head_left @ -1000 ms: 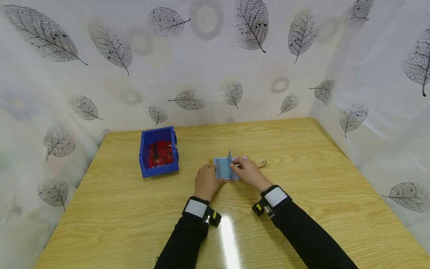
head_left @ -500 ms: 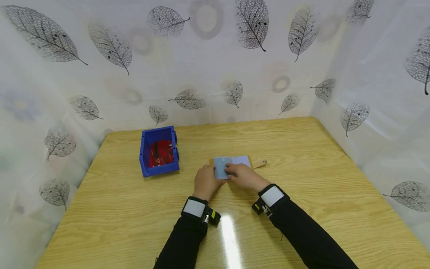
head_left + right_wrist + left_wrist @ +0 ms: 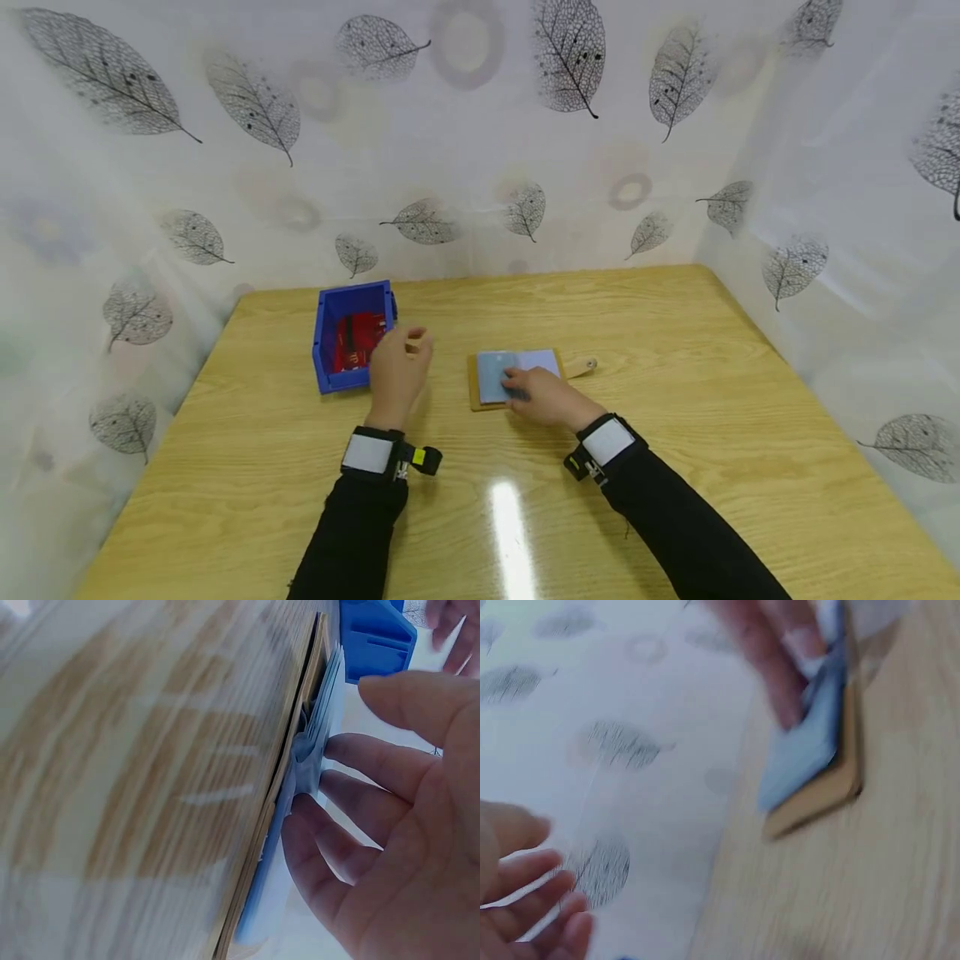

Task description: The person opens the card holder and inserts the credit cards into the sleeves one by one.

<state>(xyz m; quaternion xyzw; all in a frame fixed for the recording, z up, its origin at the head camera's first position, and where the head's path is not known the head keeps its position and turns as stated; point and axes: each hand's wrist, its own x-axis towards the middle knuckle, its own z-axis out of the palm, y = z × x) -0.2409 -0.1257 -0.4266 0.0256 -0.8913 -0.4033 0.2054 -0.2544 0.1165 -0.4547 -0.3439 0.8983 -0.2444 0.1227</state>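
Observation:
A tan card holder [image 3: 474, 385] lies spread on the table, its snap strap [image 3: 581, 367] pointing right. Pale blue plastic sleeves [image 3: 492, 373] are turned over to its left side. My right hand [image 3: 550, 397] rests its fingertips on the sleeves near the fold; in the right wrist view those fingers [image 3: 349, 754] touch the stacked sleeve edges. My left hand [image 3: 397, 375] holds nothing and is raised beside the right wall of a blue bin [image 3: 324, 342], fingers loosely bent. Inside the bin lie red flat pieces [image 3: 358, 335], partly hidden by that hand in the head view.
The wooden table [image 3: 660, 467] carries the bin at back left and the card holder near the middle. A white leaf-print curtain [image 3: 465, 150] hangs behind the table and along both sides.
The upright sleeve has been folded down to the left. My left hand has let go of the card holder's left edge and moved left to the bin; my right hand stays on the sleeves.

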